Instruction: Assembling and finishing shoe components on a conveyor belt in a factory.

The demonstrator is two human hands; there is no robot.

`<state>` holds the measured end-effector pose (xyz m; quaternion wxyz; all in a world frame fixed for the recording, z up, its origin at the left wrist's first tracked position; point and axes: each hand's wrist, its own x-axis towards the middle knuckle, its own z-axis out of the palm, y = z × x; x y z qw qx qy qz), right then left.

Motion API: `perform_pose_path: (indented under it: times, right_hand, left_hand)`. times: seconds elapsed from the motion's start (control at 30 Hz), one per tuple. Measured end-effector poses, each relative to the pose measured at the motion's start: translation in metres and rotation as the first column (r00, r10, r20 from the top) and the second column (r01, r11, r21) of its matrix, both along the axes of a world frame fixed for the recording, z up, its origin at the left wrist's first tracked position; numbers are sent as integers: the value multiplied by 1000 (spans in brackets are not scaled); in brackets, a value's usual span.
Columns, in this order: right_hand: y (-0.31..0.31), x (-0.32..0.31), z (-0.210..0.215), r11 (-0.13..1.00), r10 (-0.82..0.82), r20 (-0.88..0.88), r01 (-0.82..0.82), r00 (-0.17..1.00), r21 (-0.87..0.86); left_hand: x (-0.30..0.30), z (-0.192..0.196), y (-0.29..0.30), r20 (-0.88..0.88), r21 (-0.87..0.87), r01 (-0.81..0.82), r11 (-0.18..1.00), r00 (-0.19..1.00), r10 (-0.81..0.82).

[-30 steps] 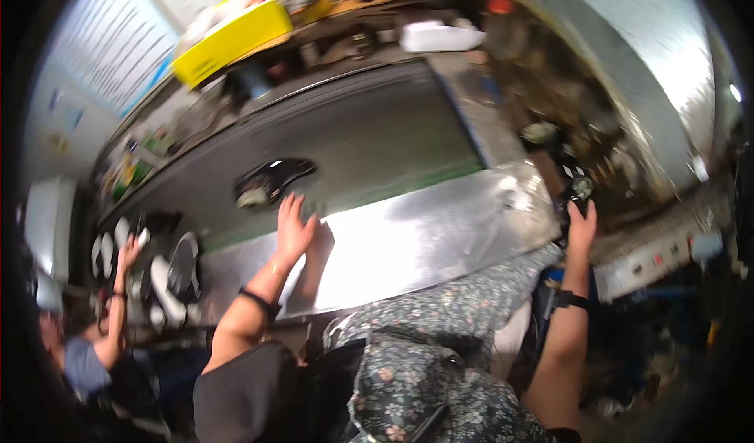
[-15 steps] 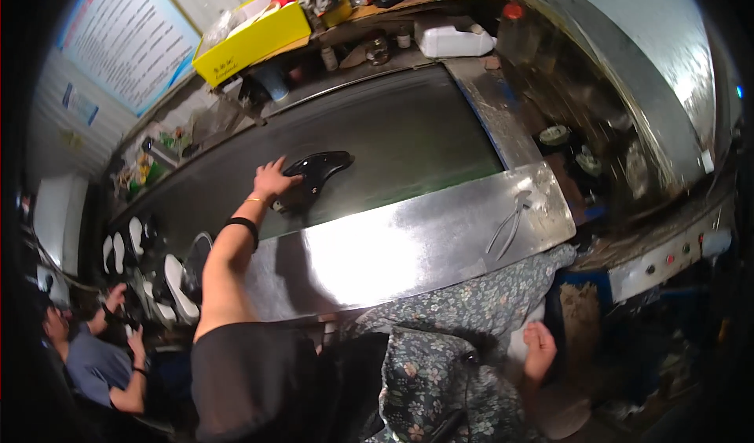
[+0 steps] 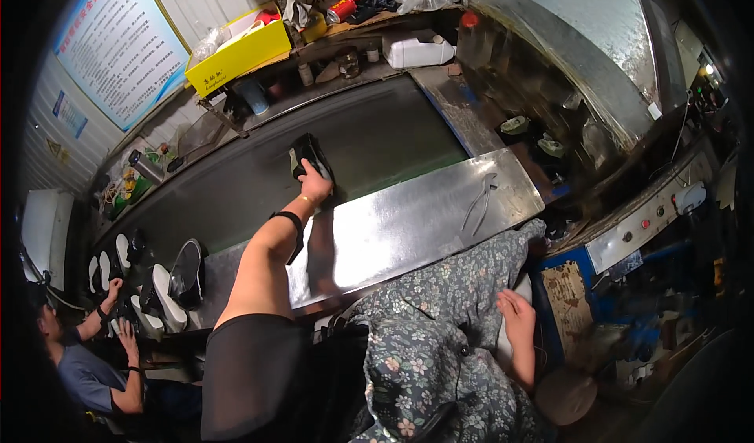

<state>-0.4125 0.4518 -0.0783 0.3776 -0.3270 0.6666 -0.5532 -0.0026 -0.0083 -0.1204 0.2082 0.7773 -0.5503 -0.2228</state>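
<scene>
My left arm reaches out over the dark conveyor belt (image 3: pixel 393 129). At its end my left hand (image 3: pixel 316 185) is closed on the near part of a glossy black shoe (image 3: pixel 308 148), which lies lengthwise away from me. A pale patch shows on the shoe's left side; my palm hides its near end. My right hand (image 3: pixel 517 325) rests low at the right, beside the floral apron (image 3: pixel 448 278), fingers loosely bent and nothing visible in them. Between me and the belt runs a shiny metal plate (image 3: pixel 377 243), with pliers (image 3: pixel 481 199) lying towards its right end.
Several shoes with white insoles (image 3: pixel 167 295) stand at the left, near a seated co-worker (image 3: pixel 86 368). Behind the belt, a shelf holds a yellow box (image 3: pixel 239 56) and a white jug (image 3: pixel 416 52). A control panel (image 3: pixel 648 221) and metal hood (image 3: pixel 573 27) are at the right.
My left hand has gone from touching the shoe's left side to gripping its near end. The shoe has turned from lying rightward to pointing away. The whole view has shifted slightly.
</scene>
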Motion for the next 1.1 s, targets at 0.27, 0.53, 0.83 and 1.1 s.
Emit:
perform_pose_path:
  times: [0.27,0.53,0.83,1.1]
  right_hand:
    - [-83,8,92,956,168,-341,-237,925,-173]
    - [-80,13,156,882,-341,-459,110,821,-458]
    - [-14,23,183,998,-49,-724,14,688,-54]
    - [-37,1,146,999,-36,-575,34,817,-15]
  left_hand:
    - [-71,137,120,-919,-147,557,818,229,-322]
    - [-203,164,246,-850,-333,880,339,-124,-513]
    - [-315,162,292,-1000,19,963,268,18,6]
    - [-324,134,286,-968,-81,853,515,55,-244]
